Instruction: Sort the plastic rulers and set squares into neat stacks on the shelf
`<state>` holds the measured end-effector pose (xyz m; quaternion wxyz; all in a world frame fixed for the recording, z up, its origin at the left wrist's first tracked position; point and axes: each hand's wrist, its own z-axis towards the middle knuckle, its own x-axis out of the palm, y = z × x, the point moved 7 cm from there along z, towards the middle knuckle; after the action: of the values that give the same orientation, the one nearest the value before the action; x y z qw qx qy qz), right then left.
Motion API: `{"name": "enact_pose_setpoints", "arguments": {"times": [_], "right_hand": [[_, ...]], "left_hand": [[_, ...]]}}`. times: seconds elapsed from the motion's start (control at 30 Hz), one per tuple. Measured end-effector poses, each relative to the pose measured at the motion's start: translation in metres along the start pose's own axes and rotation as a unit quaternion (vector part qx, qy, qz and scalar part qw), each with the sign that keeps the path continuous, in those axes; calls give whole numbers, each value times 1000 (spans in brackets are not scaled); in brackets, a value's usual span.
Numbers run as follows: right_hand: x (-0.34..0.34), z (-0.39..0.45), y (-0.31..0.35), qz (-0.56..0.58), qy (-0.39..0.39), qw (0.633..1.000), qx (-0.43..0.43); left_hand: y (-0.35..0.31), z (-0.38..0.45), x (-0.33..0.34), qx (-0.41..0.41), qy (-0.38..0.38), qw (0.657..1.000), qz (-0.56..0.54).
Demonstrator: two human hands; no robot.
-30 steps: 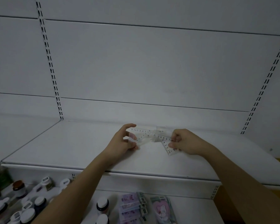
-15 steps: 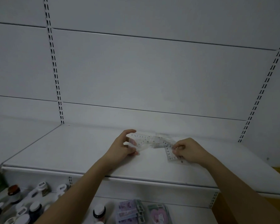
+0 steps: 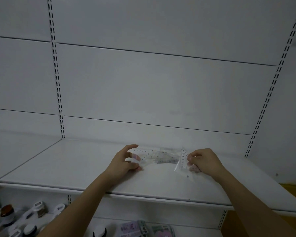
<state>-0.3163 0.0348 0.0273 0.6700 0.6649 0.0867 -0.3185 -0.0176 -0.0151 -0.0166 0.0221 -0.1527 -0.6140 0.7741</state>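
At the frame's lower centre, on the shelf (image 3: pixel 79 168), the left hand (image 3: pixel 125 161) steadies the clear rulers (image 3: pixel 149 155) while the right hand (image 3: pixel 203 162) pinches one piece (image 3: pixel 184 161), seemingly to separate it.

Low in the frame's centre, the left hand (image 3: pixel 125 162) grips one end of a pile of clear rulers (image 3: pixel 154 156) on the white shelf (image 3: pixel 75 168). Right of it, the right hand (image 3: pixel 203 161) pinches a separate clear ruler (image 3: pixel 184 160), tilted upward.
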Motion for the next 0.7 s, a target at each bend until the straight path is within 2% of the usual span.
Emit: {"name": "enact_pose_setpoints", "arguments": {"times": [0.1,0.17,0.23,0.3,0.5,0.6,0.7], "right_hand": [[3,-1,-2,-56,20,998,-18],[1,-1,-2,-75,-3,997,-35],[-2,-3,0,-31,-32,999,-30],[2,-4,3,14,-26,999,-18],[55,-11,21,71,92,993,9],[92,-18,41,52,146,988,12],[128,-28,69,56,183,981,-22]], "left_hand": [[-1,0,0,-4,-3,1000,-7],[-2,-1,1,-7,-2,1000,-11],[-2,-2,-1,-15,-7,1000,-3],[-1,-1,-6,-33,-11,999,9],[-20,-12,-31,-28,-39,992,120],[-29,-24,-59,-2,-48,970,236],[-34,-40,-96,-2,-59,953,297]]}}
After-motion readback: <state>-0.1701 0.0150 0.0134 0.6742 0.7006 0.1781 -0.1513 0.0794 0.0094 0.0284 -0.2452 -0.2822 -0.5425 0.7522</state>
